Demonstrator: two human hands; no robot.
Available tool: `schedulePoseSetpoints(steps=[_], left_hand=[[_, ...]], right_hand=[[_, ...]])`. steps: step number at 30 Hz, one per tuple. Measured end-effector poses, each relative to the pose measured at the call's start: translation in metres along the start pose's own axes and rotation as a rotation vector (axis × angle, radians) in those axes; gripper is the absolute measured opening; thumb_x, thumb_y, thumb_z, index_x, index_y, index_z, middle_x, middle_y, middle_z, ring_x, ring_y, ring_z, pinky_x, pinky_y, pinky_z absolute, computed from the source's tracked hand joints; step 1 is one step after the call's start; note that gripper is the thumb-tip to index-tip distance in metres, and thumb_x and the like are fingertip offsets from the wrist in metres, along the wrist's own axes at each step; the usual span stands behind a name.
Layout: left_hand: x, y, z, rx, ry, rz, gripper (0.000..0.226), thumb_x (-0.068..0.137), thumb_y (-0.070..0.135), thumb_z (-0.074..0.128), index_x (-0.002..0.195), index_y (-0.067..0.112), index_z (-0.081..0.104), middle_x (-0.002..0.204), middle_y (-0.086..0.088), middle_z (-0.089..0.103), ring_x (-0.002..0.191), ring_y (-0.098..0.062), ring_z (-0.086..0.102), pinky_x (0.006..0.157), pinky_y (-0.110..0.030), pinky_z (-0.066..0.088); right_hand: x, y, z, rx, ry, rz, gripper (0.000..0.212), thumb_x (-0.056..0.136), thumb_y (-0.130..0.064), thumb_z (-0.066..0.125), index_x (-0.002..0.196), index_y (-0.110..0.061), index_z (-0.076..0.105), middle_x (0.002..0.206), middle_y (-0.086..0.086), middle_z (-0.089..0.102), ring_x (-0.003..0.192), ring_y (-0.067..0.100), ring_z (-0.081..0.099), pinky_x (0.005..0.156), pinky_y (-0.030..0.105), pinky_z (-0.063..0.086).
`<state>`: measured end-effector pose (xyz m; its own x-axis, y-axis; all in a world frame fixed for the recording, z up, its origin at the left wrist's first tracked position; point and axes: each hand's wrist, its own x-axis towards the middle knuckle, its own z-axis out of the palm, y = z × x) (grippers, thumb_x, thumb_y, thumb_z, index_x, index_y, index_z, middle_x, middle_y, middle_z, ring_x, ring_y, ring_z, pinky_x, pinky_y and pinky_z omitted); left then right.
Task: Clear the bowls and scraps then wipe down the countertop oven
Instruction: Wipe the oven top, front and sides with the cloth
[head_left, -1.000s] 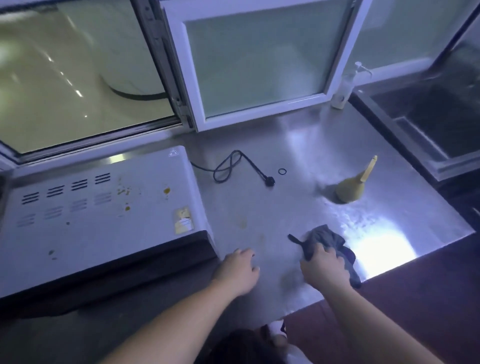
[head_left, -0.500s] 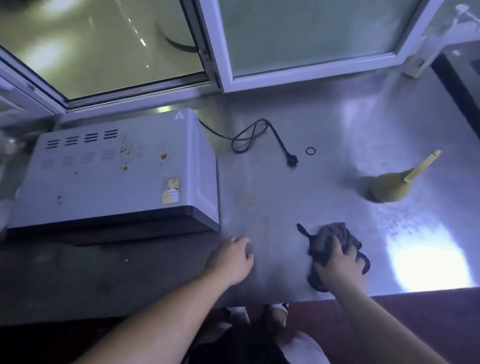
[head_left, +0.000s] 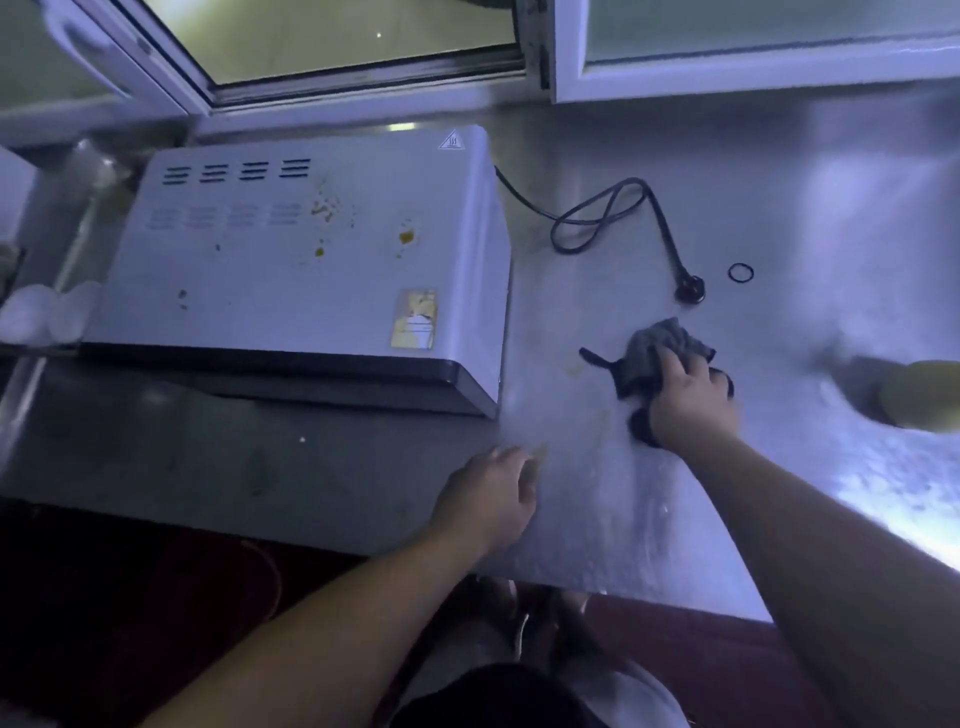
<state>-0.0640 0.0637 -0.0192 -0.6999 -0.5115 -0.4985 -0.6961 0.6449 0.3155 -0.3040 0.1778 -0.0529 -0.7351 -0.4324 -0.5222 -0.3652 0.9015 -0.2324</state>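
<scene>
A white countertop oven (head_left: 311, 260) stands at the left of the steel counter (head_left: 597, 493), its top spotted with yellow-brown stains. To the right of the oven my right hand (head_left: 691, 395) grips a dark grey cloth (head_left: 654, 348) and presses it on the counter. My left hand (head_left: 488, 499) rests on the counter near the front edge, fingers relaxed, holding nothing. A faint smear lies on the steel between the oven and the cloth.
The oven's black power cord (head_left: 613, 218) with its plug (head_left: 691, 293) lies loose behind the cloth, next to a small black ring (head_left: 740, 273). A yellow funnel (head_left: 919, 395) sits at the right edge. White-framed windows (head_left: 550, 62) line the back. White objects (head_left: 41, 312) sit left of the oven.
My right hand has slid the cloth away from the front edge toward the plug. The view has swung left and down. My left hand stays on the counter.
</scene>
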Motion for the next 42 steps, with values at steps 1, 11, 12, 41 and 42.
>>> schedulePoseSetpoints(steps=[1, 11, 12, 41, 42], left_hand=[[0.0, -0.004, 0.002, -0.019, 0.007, -0.002, 0.032, 0.094, 0.038, 0.049, 0.124, 0.03, 0.057, 0.125, 0.006, 0.061, 0.112, -0.022, 0.06, 0.092, -0.04, 0.052], [-0.009, -0.035, 0.021, -0.067, 0.053, 0.018, 0.038, 0.094, 0.03, 0.055, 0.132, 0.026, 0.056, 0.125, 0.007, 0.062, 0.112, -0.018, 0.059, 0.092, -0.037, 0.05], [-0.008, -0.038, 0.021, -0.074, 0.048, 0.013, 0.039, 0.094, 0.03, 0.055, 0.132, 0.025, 0.057, 0.125, 0.006, 0.062, 0.112, -0.018, 0.059, 0.093, -0.037, 0.05], [-0.036, -0.045, 0.028, -0.058, 0.146, -0.074, 0.026, 0.089, 0.028, 0.055, 0.115, 0.03, 0.061, 0.113, 0.011, 0.067, 0.103, -0.017, 0.062, 0.084, -0.034, 0.052], [-0.035, -0.044, 0.026, -0.044, 0.154, -0.082, 0.025, 0.089, 0.029, 0.054, 0.114, 0.031, 0.061, 0.112, 0.012, 0.067, 0.102, -0.017, 0.062, 0.084, -0.034, 0.051]], right_hand=[[0.013, -0.011, -0.002, -0.007, 0.001, -0.019, 0.068, 0.096, -0.018, 0.044, 0.158, -0.035, 0.02, 0.157, 0.01, 0.028, 0.139, 0.039, 0.031, 0.113, 0.052, 0.034], [0.093, -0.092, 0.003, -0.105, -0.12, -0.314, 0.077, 0.095, -0.013, 0.043, 0.16, -0.045, 0.016, 0.172, -0.012, 0.002, 0.159, 0.025, -0.001, 0.128, 0.048, 0.009], [0.088, -0.092, 0.009, -0.129, -0.108, -0.372, 0.074, 0.095, -0.015, 0.042, 0.16, -0.043, 0.021, 0.172, -0.011, 0.008, 0.159, 0.025, 0.002, 0.127, 0.048, 0.009], [-0.058, -0.012, 0.104, -0.071, -0.071, -0.643, 0.064, 0.077, -0.029, 0.044, 0.137, -0.025, 0.064, 0.146, 0.006, 0.059, 0.138, 0.039, 0.048, 0.113, 0.055, 0.036], [-0.076, 0.0, 0.112, -0.095, -0.102, -0.655, 0.063, 0.076, -0.029, 0.046, 0.137, -0.027, 0.065, 0.145, 0.004, 0.06, 0.138, 0.036, 0.049, 0.113, 0.053, 0.035]])
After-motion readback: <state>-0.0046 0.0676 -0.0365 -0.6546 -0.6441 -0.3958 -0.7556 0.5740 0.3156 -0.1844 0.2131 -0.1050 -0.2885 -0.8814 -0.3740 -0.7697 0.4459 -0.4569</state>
